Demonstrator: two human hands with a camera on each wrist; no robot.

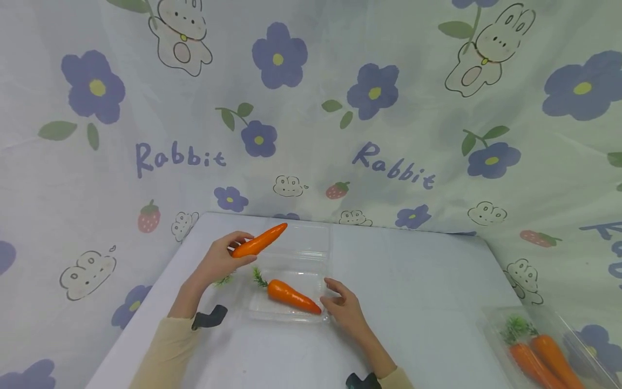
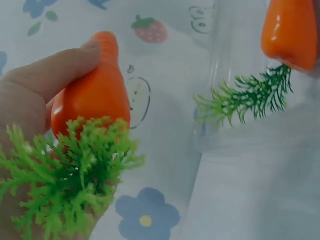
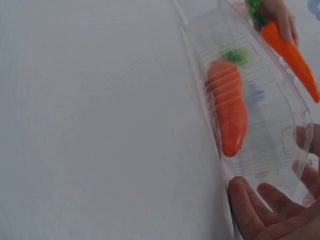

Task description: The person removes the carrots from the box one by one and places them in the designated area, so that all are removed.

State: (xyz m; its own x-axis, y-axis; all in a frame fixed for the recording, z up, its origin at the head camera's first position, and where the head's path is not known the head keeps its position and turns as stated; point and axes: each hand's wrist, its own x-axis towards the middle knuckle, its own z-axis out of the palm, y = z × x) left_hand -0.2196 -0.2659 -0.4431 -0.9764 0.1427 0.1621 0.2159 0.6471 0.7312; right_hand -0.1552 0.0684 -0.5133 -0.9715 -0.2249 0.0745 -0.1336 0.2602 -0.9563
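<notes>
My left hand [image 1: 221,263] grips an orange toy carrot [image 1: 259,241], its tip pointing up and to the right, above the left side of a clear plastic box [image 1: 259,317]. Frilly green leaves [image 2: 75,175] sprout from the held carrot's thick end by the palm. Inside the box lies a second carrot [image 1: 291,296] with a darker green sprig [image 2: 245,97], tip toward the right end. At that right end, my right hand [image 1: 347,310] has its fingers spread loosely around the corner, fingertips [image 3: 240,186] right at the box wall.
The box's clear lid [image 1: 296,243] lies folded back behind it. At the lower right stands another clear box [image 1: 495,324] with two carrots inside. A white table [image 1: 413,270] lies underneath, and a rabbit-and-flower cloth [image 1: 311,119] hangs behind and around it.
</notes>
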